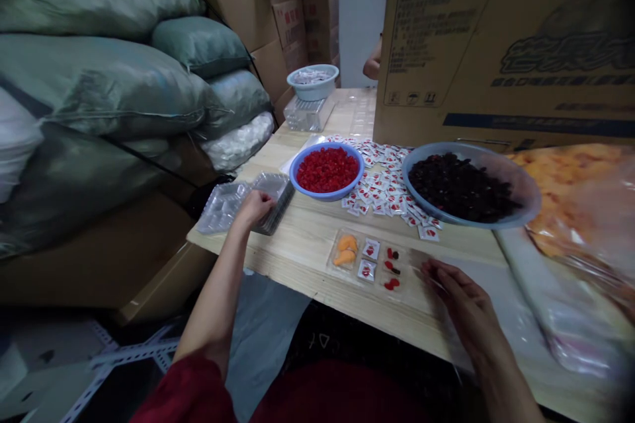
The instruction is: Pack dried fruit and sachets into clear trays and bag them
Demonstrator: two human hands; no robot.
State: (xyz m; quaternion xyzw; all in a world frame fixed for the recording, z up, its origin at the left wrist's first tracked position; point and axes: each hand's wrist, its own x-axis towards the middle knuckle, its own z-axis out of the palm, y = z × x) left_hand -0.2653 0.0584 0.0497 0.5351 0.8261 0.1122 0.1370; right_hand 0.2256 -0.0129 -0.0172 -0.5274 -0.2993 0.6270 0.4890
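Note:
My left hand (255, 207) is at the stack of clear plastic trays (272, 218) on the left of the table, its fingers closed at the top tray. My right hand (461, 287) pinches a clear plastic bag (421, 263) beside the filled tray. That filled clear tray (354, 275) lies flat near the front edge. Two orange dried fruit pieces (346, 250), two small white sachets (369, 258) and several red and dark pieces (391, 269) sit in its compartments. How far the bag covers the tray is hard to make out.
A blue bowl of red dried fruit (342, 195), scattered sachets (377, 182) and a bowl of dark dried fruit (533, 201) stand behind. A bag of orange fruit (585, 178) lies right. A large carton (446, 79) blocks the back; full sacks (109, 86) pile left.

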